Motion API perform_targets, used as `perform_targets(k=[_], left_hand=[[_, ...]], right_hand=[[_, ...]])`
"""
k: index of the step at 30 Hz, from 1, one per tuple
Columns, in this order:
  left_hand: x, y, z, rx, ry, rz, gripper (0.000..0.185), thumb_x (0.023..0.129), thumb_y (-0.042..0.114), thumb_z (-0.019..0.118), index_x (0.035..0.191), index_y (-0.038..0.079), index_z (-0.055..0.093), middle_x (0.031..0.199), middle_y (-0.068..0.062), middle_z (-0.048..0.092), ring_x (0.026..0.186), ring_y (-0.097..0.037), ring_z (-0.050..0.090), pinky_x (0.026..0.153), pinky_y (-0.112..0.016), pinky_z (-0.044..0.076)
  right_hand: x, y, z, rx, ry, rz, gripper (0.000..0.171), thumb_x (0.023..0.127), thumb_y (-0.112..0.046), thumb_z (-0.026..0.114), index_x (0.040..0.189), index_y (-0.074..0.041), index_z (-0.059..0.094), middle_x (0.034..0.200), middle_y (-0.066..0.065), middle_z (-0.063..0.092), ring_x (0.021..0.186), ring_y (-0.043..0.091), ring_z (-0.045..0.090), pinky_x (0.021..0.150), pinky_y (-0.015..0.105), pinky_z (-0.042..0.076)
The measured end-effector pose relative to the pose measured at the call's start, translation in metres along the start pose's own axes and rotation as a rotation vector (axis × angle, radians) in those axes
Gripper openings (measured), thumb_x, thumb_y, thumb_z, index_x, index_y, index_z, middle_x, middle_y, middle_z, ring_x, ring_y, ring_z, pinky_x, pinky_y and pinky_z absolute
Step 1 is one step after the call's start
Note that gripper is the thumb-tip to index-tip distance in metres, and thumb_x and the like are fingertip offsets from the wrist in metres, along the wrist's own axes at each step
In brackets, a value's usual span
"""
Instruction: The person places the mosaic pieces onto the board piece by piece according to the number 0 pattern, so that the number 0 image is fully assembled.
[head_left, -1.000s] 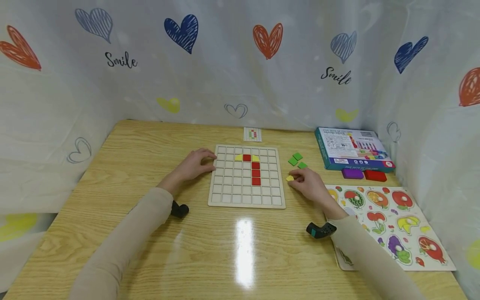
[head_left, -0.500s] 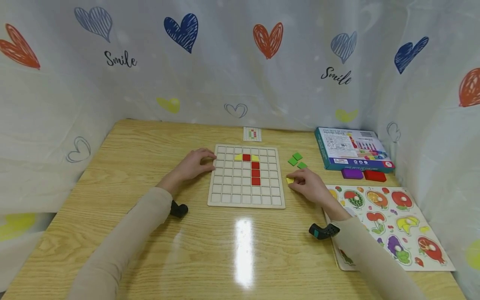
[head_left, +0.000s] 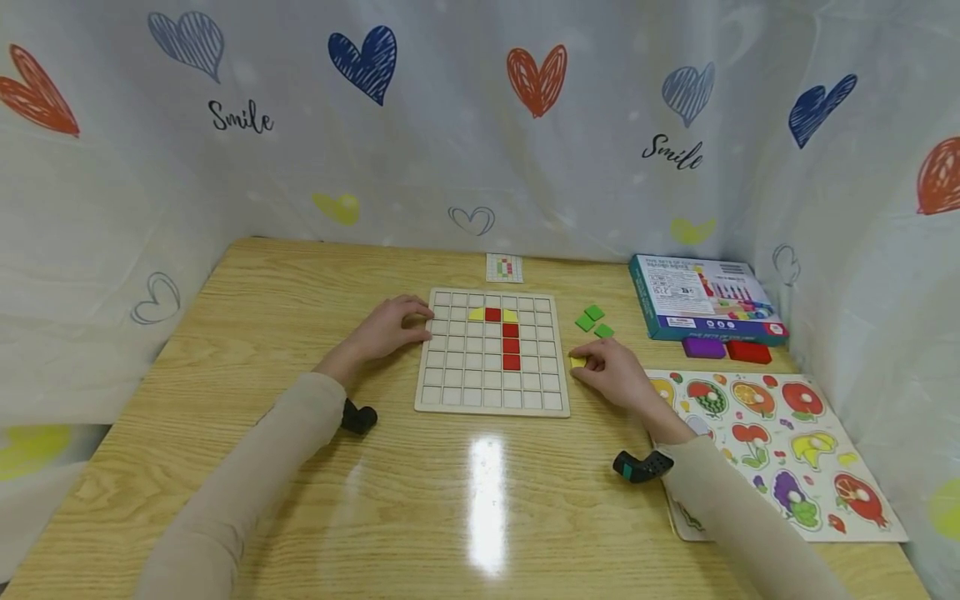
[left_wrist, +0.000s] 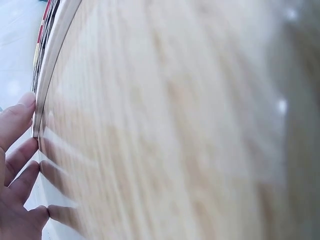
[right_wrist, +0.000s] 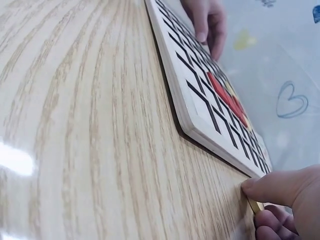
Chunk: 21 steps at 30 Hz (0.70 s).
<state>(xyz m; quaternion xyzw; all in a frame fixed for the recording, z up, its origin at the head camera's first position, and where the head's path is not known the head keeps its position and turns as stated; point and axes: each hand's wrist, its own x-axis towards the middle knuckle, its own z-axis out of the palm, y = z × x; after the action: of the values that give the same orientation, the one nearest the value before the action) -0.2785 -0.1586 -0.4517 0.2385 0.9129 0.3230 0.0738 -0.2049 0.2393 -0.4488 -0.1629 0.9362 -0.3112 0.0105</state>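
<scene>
A square wooden grid board (head_left: 450, 379) lies mid-table. Set in it are red square tiles (head_left: 511, 346), several in all, and a yellow piece (head_left: 477, 314) on each side of the top red one. My left hand (head_left: 384, 330) rests its thumb (left_wrist: 22, 107) and fingertips along the board's left edge, thumb and fingers apart. Just off the board's right edge, my right hand (head_left: 617, 375) pinches a small yellow tile (head_left: 577, 362) between thumb and fingers. In the right wrist view that tile (right_wrist: 255, 206) shows as a thin edge, low at the tabletop, mostly covered by the hand.
Loose green tiles (head_left: 594, 312) lie right of the board. A small pattern card (head_left: 504, 267) sits behind it. Farther right are a boxed set (head_left: 708, 300), a purple block (head_left: 704, 347), a red block (head_left: 749, 352) and a fruit puzzle board (head_left: 780, 433) under the right forearm.
My right hand has shifted slightly left toward the board with the yellow tile, which has turned a little in the fingers. The left hand stays at the board's edge.
</scene>
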Motion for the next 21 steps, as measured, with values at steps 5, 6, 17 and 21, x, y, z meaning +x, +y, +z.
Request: perform_targets(k=[5,6,17,21], left_hand=[[-0.0008,0.0005,-0.0007,-0.005,0.000,-0.004,0.038,0.093,0.026,0.069,0.125,0.006,0.064,0.141,-0.017,0.049,0.136,-0.037,0.036,0.116,-0.053,0.020],[-0.0010,0.0007,-0.0009,-0.005,0.000,-0.001,0.038,0.093,0.025,0.069,0.125,0.006,0.064,0.141,-0.018,0.049,0.136,-0.037,0.036,0.116,-0.054,0.020],[-0.0003,0.0015,-0.0010,0.005,-0.001,0.001,0.038,0.092,0.024,0.070,0.126,0.006,0.064,0.140,-0.017,0.050,0.136,-0.037,0.037,0.116,-0.053,0.020],[-0.0003,0.0006,-0.0004,0.003,-0.004,-0.006,0.038,0.093,0.025,0.070,0.126,0.007,0.064,0.141,-0.017,0.049,0.137,-0.037,0.036,0.117,-0.053,0.018]], right_hand=[[-0.0008,-0.0037,0.0001,-0.020,0.010,-0.011,0.026,0.089,-0.010,0.072,0.112,0.001,0.071,0.092,0.010,0.061,0.079,0.019,0.055,0.068,0.032,0.045],[-0.0008,-0.0044,0.0000,-0.026,0.011,-0.012,0.025,0.088,-0.010,0.072,0.111,0.001,0.071,0.091,0.010,0.062,0.079,0.019,0.055,0.068,0.033,0.045],[0.0014,-0.0080,-0.0018,-0.066,-0.005,-0.004,0.025,0.088,-0.012,0.072,0.111,-0.001,0.072,0.086,0.005,0.062,0.079,0.019,0.055,0.069,0.034,0.044],[0.0034,-0.0109,-0.0062,-0.029,-0.006,0.011,0.027,0.090,-0.014,0.071,0.114,-0.001,0.071,0.090,0.007,0.065,0.080,0.020,0.059,0.070,0.035,0.048]])
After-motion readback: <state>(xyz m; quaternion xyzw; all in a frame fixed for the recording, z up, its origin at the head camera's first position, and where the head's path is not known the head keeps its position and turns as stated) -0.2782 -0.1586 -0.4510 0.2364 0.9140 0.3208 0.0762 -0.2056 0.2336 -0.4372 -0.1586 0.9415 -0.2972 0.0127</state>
